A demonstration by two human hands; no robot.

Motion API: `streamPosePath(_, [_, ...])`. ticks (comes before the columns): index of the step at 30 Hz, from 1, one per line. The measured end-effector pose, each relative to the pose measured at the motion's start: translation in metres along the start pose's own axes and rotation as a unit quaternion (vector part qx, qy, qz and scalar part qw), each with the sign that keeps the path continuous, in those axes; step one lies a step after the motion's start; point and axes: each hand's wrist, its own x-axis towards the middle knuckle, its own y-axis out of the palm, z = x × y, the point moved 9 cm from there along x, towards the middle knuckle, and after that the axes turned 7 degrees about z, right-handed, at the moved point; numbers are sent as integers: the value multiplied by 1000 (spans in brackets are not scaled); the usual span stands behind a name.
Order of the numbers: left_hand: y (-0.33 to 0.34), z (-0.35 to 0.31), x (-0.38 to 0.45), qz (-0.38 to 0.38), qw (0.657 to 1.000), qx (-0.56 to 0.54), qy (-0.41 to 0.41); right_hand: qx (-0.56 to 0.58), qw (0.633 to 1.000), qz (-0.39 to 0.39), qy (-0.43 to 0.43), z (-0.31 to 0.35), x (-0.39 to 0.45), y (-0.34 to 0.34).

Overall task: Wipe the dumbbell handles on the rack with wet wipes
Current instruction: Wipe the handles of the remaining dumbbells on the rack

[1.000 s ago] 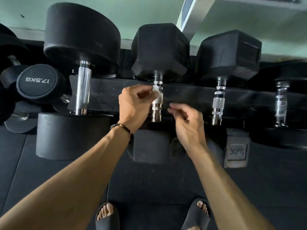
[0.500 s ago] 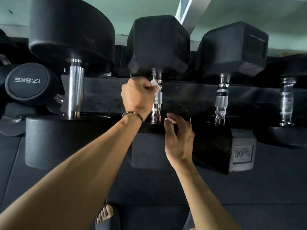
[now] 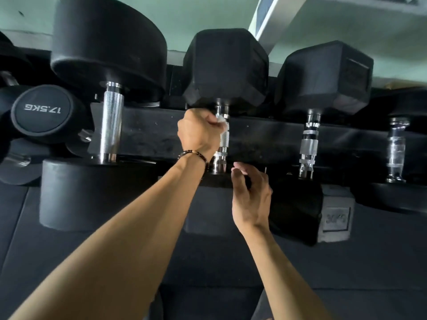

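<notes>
- Head view looks down two bare forearms toward a black rack [image 3: 161, 137] loaded with dumbbells, dark floor mats below.
- Left hand [image 3: 199, 135] is curled into a fist around the upper part of the middle hex dumbbell's handle [image 3: 222, 146], with a white wet wipe [image 3: 222, 121] bunched between its fingers and the chrome — only a small scrap of the wipe shows past the knuckles.
- A dark beaded bracelet [image 3: 194, 155] sits on that wrist.
- Right hand [image 3: 250, 195] hangs just below and right of the handle's near end, fingers loosely bent, thumb up, holding nothing; whether it touches the dumbbell's near head I cannot tell.
- Left of the wiped handle, a round-headed dumbbell shows a thick knurled handle [image 3: 112, 125]; farther left is an end cap marked 17.5KG [image 3: 42, 109].
- Right of it, a second hex dumbbell's handle [image 3: 308, 144] stands untouched — its near head reads 30KG [image 3: 336, 219], blurred.
- At the far right, another chrome handle [image 3: 396, 148] is visible.
</notes>
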Motion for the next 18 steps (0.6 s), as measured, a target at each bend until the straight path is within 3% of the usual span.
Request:
streamPosePath(2, [0,11,-3,33,999,23,-26,2,1000,-8,-9,-1,0,0])
streamPosePath(5, [10,35,-18,125,978,165,-25,0,999,-23,-24,1,1,-1])
streamPosePath(7, [7,35,-22,111,983,143,-29,-1,999,-26,-29,2,2,-1])
streamPosePath(11, [0,33,-20,48,996,-36,-67,7,999,-23,-23,0,1,-2])
streamPosePath(15, [9,44,-21,123,984,107,-74,9,1000,-20,-18,0,1,-2])
streamPosePath(18, [7,35,-12,107,989,70,-79,17,1000,-20,1,-4,1,-1])
